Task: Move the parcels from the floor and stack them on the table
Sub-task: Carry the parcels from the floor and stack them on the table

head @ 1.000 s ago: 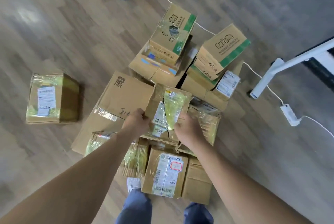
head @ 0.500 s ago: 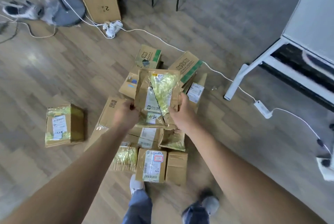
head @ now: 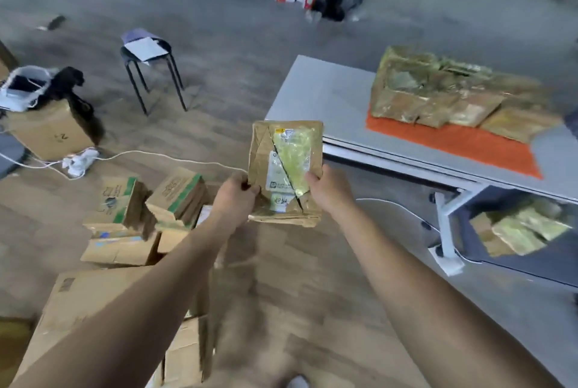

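I hold a flat brown cardboard parcel [head: 286,168] with yellow tape and a white label in the air, in front of me. My left hand [head: 235,197] grips its left edge and my right hand [head: 328,189] grips its right edge. The grey table [head: 322,96] stands to the right, with an orange mat [head: 453,140] and a blurred stack of parcels [head: 444,96] on it. Several more parcels [head: 150,215] lie on the wooden floor at the lower left.
A black stool [head: 150,56] with papers stands at the back left. A cardboard box [head: 50,131] with a bag on it, a power strip [head: 79,161] and a white cable lie on the floor at left. More parcels [head: 519,231] sit under the table.
I have lifted the parcel off the floor pile and turned right; the table and its stack have come into view, and the floor pile now lies to my lower left.
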Motion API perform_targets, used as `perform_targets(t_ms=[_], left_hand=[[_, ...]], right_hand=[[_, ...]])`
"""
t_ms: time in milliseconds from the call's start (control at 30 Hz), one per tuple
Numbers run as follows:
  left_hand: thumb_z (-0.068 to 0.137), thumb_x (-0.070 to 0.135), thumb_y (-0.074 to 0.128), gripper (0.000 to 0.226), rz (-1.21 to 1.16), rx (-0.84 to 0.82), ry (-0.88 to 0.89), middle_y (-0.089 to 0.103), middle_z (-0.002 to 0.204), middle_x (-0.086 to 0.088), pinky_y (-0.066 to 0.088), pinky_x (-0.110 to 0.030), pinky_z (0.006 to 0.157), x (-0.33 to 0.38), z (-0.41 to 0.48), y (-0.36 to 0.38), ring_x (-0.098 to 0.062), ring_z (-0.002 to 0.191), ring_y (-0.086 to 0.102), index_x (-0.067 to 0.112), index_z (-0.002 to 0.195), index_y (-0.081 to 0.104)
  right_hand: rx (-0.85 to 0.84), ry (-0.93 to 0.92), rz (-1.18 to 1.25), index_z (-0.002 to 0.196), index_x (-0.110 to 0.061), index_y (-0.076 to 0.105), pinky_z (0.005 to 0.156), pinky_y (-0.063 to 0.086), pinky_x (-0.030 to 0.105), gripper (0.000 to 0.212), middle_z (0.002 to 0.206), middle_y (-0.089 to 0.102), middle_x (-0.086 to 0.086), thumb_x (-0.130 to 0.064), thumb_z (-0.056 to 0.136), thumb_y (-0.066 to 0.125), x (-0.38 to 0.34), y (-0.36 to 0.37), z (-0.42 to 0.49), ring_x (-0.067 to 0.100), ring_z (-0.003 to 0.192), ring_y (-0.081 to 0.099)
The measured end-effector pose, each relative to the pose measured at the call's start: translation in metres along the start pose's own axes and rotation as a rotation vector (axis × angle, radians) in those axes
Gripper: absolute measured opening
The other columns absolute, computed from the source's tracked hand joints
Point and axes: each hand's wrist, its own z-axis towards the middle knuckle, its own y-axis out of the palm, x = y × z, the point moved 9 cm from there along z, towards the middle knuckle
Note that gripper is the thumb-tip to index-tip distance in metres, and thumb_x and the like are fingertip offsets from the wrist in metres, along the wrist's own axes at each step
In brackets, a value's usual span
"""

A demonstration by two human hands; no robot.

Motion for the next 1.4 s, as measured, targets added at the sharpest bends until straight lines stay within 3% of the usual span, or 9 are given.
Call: perform_targets(t_ms=[133, 333, 467, 633, 767, 1000, 1133, 1233, 1400], left_hand=[[0.088, 0.012, 0.057, 0.008, 0.035, -0.131, 0.046, 0.063, 0.085, -0.005, 0.040, -0.025, 0.058, 0.071, -0.015, 0.075, -0.021, 0.077, 0.057, 0.011, 0.095, 0.061], [0.084, 0.017, 0.060, 0.017, 0.043, -0.272, 0.122, 0.070, 0.075, -0.004, 0.053, -0.032, 0.064, 0.143, -0.015, 0.157, -0.021, 0.072, 0.067, 0.014, 0.101, 0.063], [0.087, 0.022, 0.061, 0.015, -0.026, -0.389, 0.157, 0.069, 0.088, -0.004, 0.052, -0.034, 0.072, 0.185, -0.016, 0.214, -0.022, 0.081, 0.066, 0.014, 0.099, 0.058], [0.081, 0.030, 0.065, 0.012, -0.005, -0.470, 0.241, 0.068, 0.077, 0.000, 0.051, -0.036, 0.069, 0.233, 0.005, 0.286, -0.021, 0.072, 0.065, 0.021, 0.088, 0.058], [0.085, 0.014, 0.062, 0.004, -0.003, -0.472, 0.309, 0.064, 0.078, 0.000, 0.043, -0.029, 0.061, 0.278, 0.040, 0.334, -0.020, 0.072, 0.059, 0.014, 0.088, 0.059], [0.093, 0.013, 0.053, 0.020, 0.154, -0.482, 0.411, 0.053, 0.070, -0.001, 0.032, -0.026, 0.050, 0.353, 0.118, 0.406, -0.016, 0.060, 0.049, 0.014, 0.073, 0.049], [0.096, 0.020, 0.052, 0.011, 0.253, -0.459, 0.458, 0.057, 0.073, -0.003, 0.036, -0.025, 0.047, 0.373, 0.151, 0.436, -0.016, 0.059, 0.054, 0.013, 0.088, 0.054], [0.096, 0.022, 0.050, 0.007, 0.383, -0.401, 0.554, 0.064, 0.082, -0.004, 0.047, -0.031, 0.060, 0.389, 0.164, 0.456, -0.020, 0.070, 0.060, 0.018, 0.095, 0.056], [0.097, 0.020, 0.048, 0.023, 0.561, -0.314, 0.798, 0.068, 0.104, -0.010, 0.048, -0.033, 0.083, 0.425, 0.163, 0.495, -0.027, 0.101, 0.060, 0.016, 0.117, 0.060]], right_hand=[[0.087, 0.038, -0.024, 0.113, 0.000, 0.055, 0.076, 0.039, 0.033, 0.036, 0.106, 0.053, 0.013, -0.032, 0.100, 0.046, 0.053, -0.086, -0.001, 0.030, 0.095, 0.055], [0.192, 0.101, 0.034, 0.114, -0.002, 0.055, 0.082, 0.042, 0.036, 0.032, 0.118, 0.048, 0.016, -0.030, 0.102, 0.043, 0.119, -0.172, 0.000, 0.031, 0.099, 0.055], [0.273, 0.162, 0.095, 0.094, -0.010, 0.054, 0.072, 0.039, 0.032, 0.023, 0.107, 0.051, 0.012, -0.030, 0.101, 0.045, 0.163, -0.220, 0.007, 0.025, 0.086, 0.052], [0.300, 0.188, 0.060, 0.098, -0.005, 0.053, 0.055, 0.036, 0.015, 0.025, 0.107, 0.046, 0.008, -0.027, 0.102, 0.044, 0.204, -0.270, 0.032, 0.015, 0.072, 0.049], [0.320, 0.245, -0.044, 0.120, -0.006, 0.047, 0.072, 0.041, 0.033, 0.035, 0.110, 0.051, 0.013, -0.033, 0.097, 0.050, 0.230, -0.309, 0.071, 0.028, 0.090, 0.054], [0.434, 0.319, -0.099, 0.154, -0.018, -0.001, 0.091, 0.045, 0.043, 0.081, 0.144, 0.033, 0.016, -0.032, 0.095, 0.052, 0.245, -0.388, 0.144, 0.038, 0.123, 0.048], [0.503, 0.305, -0.167, 0.154, -0.020, 0.012, 0.102, 0.039, 0.045, 0.074, 0.147, 0.032, 0.013, -0.048, 0.096, 0.050, 0.258, -0.417, 0.179, 0.034, 0.131, 0.039], [0.406, 0.218, -0.243, 0.148, -0.026, 0.031, 0.104, 0.038, 0.047, 0.063, 0.145, 0.039, 0.008, -0.053, 0.094, 0.049, 0.270, -0.422, 0.210, 0.033, 0.131, 0.039], [0.269, 0.152, -0.082, 0.146, -0.028, 0.033, 0.096, 0.046, 0.040, 0.066, 0.134, 0.051, 0.006, -0.049, 0.089, 0.060, 0.300, -0.425, 0.253, 0.026, 0.118, 0.053]])
